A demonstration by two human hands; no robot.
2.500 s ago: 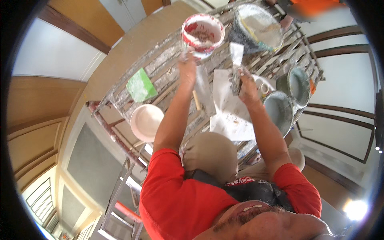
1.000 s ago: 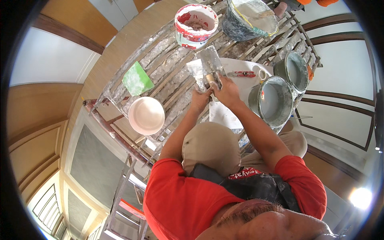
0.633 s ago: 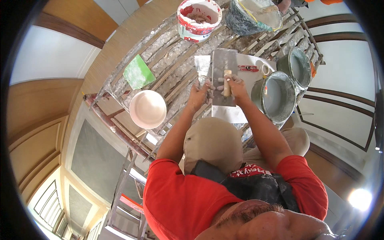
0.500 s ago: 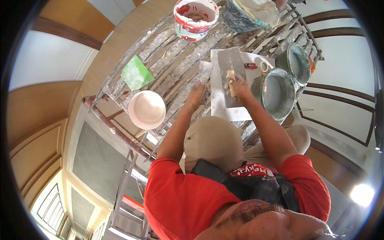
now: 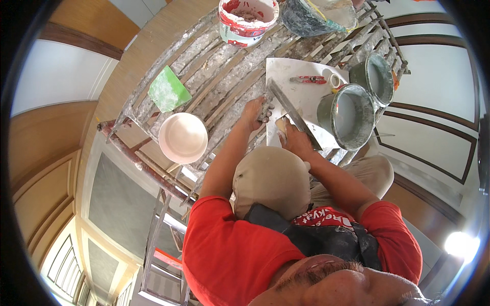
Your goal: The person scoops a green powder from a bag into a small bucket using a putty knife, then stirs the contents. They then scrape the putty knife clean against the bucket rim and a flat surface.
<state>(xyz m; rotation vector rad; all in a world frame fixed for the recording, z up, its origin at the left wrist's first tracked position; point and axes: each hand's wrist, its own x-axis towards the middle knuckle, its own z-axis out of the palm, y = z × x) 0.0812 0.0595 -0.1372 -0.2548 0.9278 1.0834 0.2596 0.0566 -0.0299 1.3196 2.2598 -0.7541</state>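
Observation:
My right hand point(image 5: 296, 140) is closed round the wooden handle of a plastering trowel point(image 5: 295, 113). The trowel is tipped up, so its long blade shows nearly edge-on, slanting over a white board point(image 5: 301, 66). Close to the trowel's left side, my left hand point(image 5: 253, 115) grips a putty knife point(image 5: 264, 107), mostly hidden by the fingers. Whether the two tools touch, I cannot tell. On the board lie a red utility knife point(image 5: 309, 79) and a roll of tape point(image 5: 334, 80), both beyond the trowel.
Two green buckets point(image 5: 352, 117) stand right of the board. Farther off are a red-and-white tub point(image 5: 240, 34) and a dark bucket point(image 5: 306, 23). Left are a pale bowl point(image 5: 184, 137) and a green plastic piece point(image 5: 170, 89). The slatted platform point(image 5: 219, 74) has gaps and a pipe-edged side point(image 5: 138, 160).
The trowel was lying with its face upward and is now turned on edge. My right hand has drawn down and left towards me. My left hand has turned, and the putty knife's blade shows less.

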